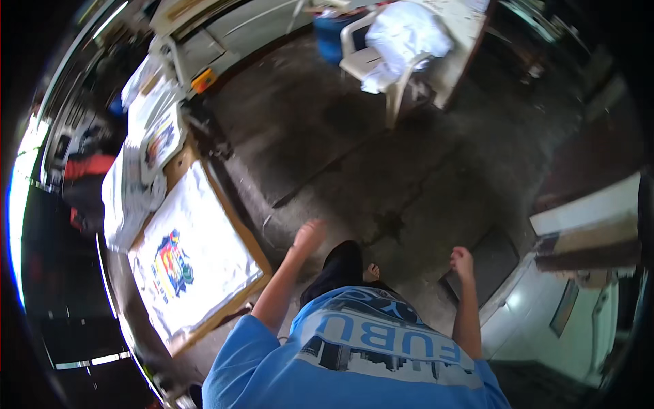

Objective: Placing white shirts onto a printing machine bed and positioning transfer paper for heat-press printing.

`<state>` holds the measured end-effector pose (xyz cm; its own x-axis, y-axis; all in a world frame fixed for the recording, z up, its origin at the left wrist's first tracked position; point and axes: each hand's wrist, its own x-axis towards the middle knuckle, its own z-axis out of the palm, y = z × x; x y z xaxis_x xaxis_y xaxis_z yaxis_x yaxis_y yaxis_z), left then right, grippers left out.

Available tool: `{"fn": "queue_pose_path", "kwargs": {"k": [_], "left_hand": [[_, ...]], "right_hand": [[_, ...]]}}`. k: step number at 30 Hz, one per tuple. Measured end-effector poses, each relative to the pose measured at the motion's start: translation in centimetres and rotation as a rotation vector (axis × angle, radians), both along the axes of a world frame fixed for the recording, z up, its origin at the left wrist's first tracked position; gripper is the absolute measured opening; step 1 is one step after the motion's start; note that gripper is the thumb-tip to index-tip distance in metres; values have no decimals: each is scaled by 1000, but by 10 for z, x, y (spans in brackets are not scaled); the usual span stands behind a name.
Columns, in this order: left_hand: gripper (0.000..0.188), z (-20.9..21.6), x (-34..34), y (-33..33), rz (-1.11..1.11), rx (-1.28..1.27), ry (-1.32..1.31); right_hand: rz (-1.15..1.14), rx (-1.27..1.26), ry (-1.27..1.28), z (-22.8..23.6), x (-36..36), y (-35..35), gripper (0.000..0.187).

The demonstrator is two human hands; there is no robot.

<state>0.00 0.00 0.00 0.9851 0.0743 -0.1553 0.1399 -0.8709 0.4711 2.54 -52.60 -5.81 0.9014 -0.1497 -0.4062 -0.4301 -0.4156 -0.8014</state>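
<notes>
My left hand [310,236] hangs over the floor just right of a wooden-edged table [253,247]. It is smeared by motion, and I cannot make out its fingers. On that table lies a white cloth [211,228], spread flat, with a colourful print [174,266]. My right hand [462,263] is out to the right, its fingers curled in with nothing visible in them. Below it on the floor is a dark flat mat or board [490,269]. Neither hand touches the table or the cloth.
More white printed shirts [160,146] are heaped toward the table's far end. A white plastic chair [361,61] bearing white cloth [409,34] stands ahead, beside a blue drum [329,39] and a pale board [460,51]. Dark concrete floor [320,143] lies between.
</notes>
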Motion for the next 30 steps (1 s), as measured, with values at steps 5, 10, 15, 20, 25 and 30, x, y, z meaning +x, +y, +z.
{"fn": "queue_pose_path", "kwargs": {"k": [5,10,15,20,25,30], "left_hand": [[22,-31,-3,39,446,-136,129],[29,-150,-130,75,169,116,831],[32,-182,-124,22,211,-349,644],[32,-113,58,70,286,-225,844],[27,-69,234,149,949,-919,399],[25,-52,350,193,400,-272,273]], "right_hand": [[201,-189,-57,38,109,17,20],[715,-197,128,12,146,99,21],[713,-251,125,-5,199,108,19],[784,-344,421,34,277,202,18],[970,-425,-4,28,380,266,16],[607,-158,-211,75,471,322,7]]}}
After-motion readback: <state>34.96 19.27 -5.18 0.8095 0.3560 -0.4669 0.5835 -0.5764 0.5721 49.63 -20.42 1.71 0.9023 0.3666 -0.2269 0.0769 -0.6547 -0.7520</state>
